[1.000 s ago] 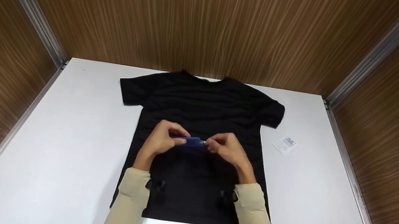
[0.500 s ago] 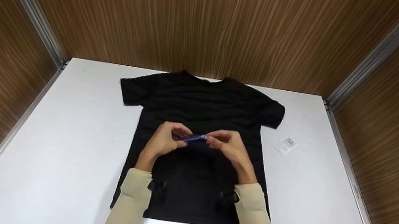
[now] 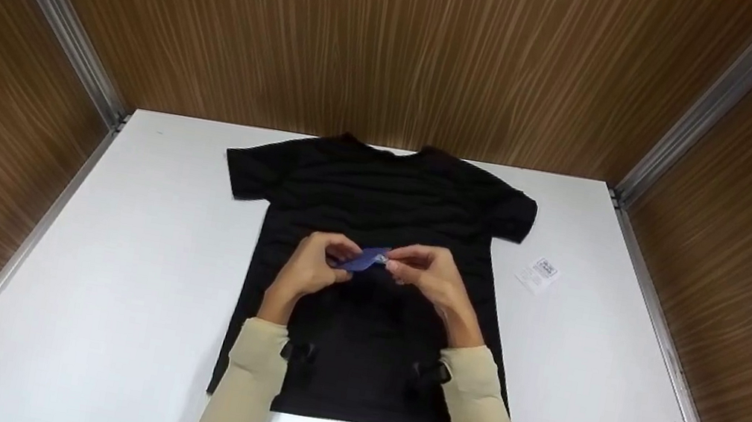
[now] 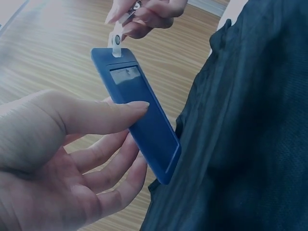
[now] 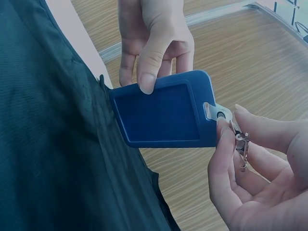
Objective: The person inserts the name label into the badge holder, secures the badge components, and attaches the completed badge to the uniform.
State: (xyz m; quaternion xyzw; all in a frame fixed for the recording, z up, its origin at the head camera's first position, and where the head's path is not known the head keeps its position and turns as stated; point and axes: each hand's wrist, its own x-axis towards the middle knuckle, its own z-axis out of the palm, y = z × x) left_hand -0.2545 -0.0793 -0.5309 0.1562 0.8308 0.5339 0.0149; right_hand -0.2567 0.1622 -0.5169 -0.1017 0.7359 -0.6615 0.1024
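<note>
A blue badge holder with a framed window is held in the air above a black T-shirt. My left hand pinches it by its long edges, thumb on one face and the other fingers behind. From a slot in its end runs a clear strap with a snap, leading to a metal clip. My right hand grips that strap and clip between thumb and fingers. In the head view the holder is tilted, and my fingers partly cover the clip.
The T-shirt lies spread face up on a white table, collar towards the back. A small white printed card lies right of it. Wood-grain panels with metal rails enclose the back and sides.
The badge holder has turned between my hands, first going nearly edge-on to the head view, then showing a tilted face. My right hand has shifted slightly up and left.
</note>
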